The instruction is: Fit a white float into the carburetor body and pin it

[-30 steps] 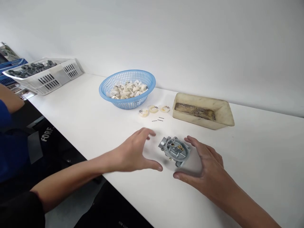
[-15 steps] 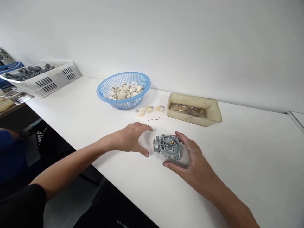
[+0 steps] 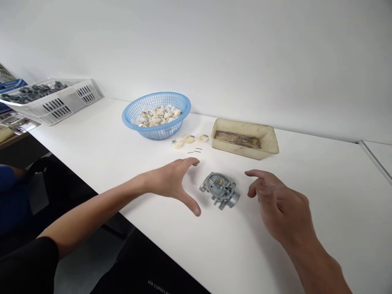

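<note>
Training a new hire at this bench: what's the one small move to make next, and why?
Probably grip the carburetor body with both hands: it lies untouched on the white table, right between the open left hand and right hand, each poised just beside it.

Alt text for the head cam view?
Left hand and right hand hover open either side of a carburetor body on a white table, not touching it. Behind: a blue basket of white parts, a beige tray of metal pins.
</note>
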Demonstrator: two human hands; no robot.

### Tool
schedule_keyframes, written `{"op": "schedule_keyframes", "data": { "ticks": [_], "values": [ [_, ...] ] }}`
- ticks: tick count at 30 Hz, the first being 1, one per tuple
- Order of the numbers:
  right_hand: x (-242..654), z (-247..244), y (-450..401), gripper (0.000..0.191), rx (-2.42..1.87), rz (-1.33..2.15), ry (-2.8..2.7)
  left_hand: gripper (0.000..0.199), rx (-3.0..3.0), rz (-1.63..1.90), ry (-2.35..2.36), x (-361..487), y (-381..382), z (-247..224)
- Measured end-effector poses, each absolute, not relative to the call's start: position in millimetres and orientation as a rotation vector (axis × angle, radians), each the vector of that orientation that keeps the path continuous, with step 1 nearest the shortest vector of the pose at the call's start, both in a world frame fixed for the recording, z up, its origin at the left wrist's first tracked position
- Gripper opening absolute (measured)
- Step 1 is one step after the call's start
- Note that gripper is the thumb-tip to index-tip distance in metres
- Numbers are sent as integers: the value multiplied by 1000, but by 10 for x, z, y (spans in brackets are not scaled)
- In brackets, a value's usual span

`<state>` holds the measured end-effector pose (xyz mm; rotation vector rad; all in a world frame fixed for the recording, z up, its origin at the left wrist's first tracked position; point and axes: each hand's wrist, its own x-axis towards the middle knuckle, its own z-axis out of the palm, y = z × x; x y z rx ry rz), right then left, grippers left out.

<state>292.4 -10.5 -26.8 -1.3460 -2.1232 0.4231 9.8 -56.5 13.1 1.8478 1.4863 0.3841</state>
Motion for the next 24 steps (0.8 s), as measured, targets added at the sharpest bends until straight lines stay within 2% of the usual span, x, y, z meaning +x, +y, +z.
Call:
{"op": "schedule_keyframes", "data": {
  "ticks": [2,7,14,16,21,24],
  "values": [
    [2887,-251,-119,68,-1417,504,-2089,123,1900,521,1355,229,-564,26],
    [2794,-238,-181,68,-1420,618,-1982,88,2046,586,1208,425,-446,-63],
    [2845,-341,-41,71,-1399,597,-2075,84,1971,612,1585,573,-565,-37],
    [2846,-347,-16,72,-1419,587,-2089,89,1909,585,1704,654,-647,-40],
    [2844,-329,-13,72,-1464,580,-2065,128,1799,463,1931,742,-860,11],
    [2849,-328,-14,71,-1442,562,-2063,134,1878,411,1938,641,-904,37]
  ]
}}
